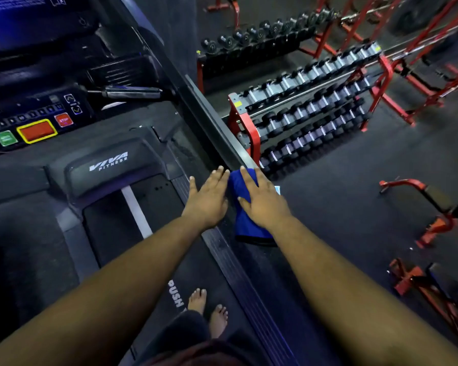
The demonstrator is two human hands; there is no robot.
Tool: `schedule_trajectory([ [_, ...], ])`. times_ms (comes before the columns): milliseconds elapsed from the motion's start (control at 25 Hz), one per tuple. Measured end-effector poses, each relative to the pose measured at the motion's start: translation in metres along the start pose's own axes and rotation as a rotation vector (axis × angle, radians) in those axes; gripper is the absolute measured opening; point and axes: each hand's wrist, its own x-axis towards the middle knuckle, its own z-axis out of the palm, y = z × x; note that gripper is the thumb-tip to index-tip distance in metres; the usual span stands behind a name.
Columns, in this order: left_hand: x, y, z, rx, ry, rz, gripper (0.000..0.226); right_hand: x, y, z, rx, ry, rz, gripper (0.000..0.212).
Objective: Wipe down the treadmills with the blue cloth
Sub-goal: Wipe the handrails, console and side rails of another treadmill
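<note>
Here, blue cloth (245, 207) draped over treadmill (111, 167) side rail, long axis running 12 to 6 o'clock; right hand (262, 202) flat atop it, fingers straight; left hand (209, 196) flat at its 9 o'clock, holding nothing.

The cloth (242, 204) is deep royal blue, with a darker, almost black band along its lower hem. The treadmill (111, 170) is black to charcoal, its motor cover marked with white "VIVA FITNESS" lettering; a white stripe runs down the dark belt (132, 207), and white letters reading "PUSH" show lower on it. The side rail (238, 273) is dark with fine lengthwise ribbing. On the black console (29, 120) sit a red rectangular button outlined in yellow, a green square button and a red stop button. The dumbbell rack (245, 133) is red, carrying dumbbells (315, 101) with black heads and silver-grey handles. The floor (341, 196) is dark grey.
</note>
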Motion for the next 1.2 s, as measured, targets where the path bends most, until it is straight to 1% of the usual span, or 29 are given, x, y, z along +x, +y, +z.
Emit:
schedule_trajectory([
  [40, 0.001, -0.001, -0.001, -0.036, 0.013, -0.026, 0.076, 0.002, -0.004, 0.0, -0.012, 0.023, 0.009, 0.076],
  [120, 0.005, -0.001, -0.001, -0.089, 0.014, -0.037, 0.077, -0.022, 0.002, 0.005, -0.064, 0.085, 0.018, 0.075],
  [240, 0.008, 0.005, 0.002, -0.154, -0.004, 0.006, 0.075, -0.064, 0.02, 0.014, -0.073, 0.063, 0.005, 0.074],
  [320, 0.011, 0.008, 0.003, -0.211, -0.01, 0.014, 0.073, -0.05, 0.018, 0.008, -0.09, 0.027, 0.012, 0.075],
  [440, 0.013, 0.008, 0.0, -0.286, -0.007, -0.001, 0.071, -0.006, -0.006, -0.005, -0.075, -0.055, 0.046, 0.079],
  [520, 0.013, 0.004, -0.002, -0.315, 0.024, -0.008, 0.072, 0.011, -0.018, -0.009, -0.06, -0.072, 0.049, 0.079],
  [720, 0.016, 0.003, 0.002, -0.428, 0.077, -0.045, 0.073, 0.018, -0.011, -0.011, -0.041, -0.093, -0.017, 0.082],
  [920, 0.023, 0.008, 0.024, -0.507, 0.245, -0.122, 0.073, 0.044, 0.0, -0.014, 0.022, -0.124, -0.161, 0.083],
  [1080, 0.029, 0.024, 0.042, -0.586, 0.467, -0.176, 0.078, 0.058, 0.008, -0.01, 0.083, -0.101, -0.238, 0.081],
  [1200, 0.032, 0.048, 0.078, -0.519, 0.68, -0.306, 0.083, 0.055, 0.03, 0.01, 0.093, -0.06, -0.379, 0.078],
])
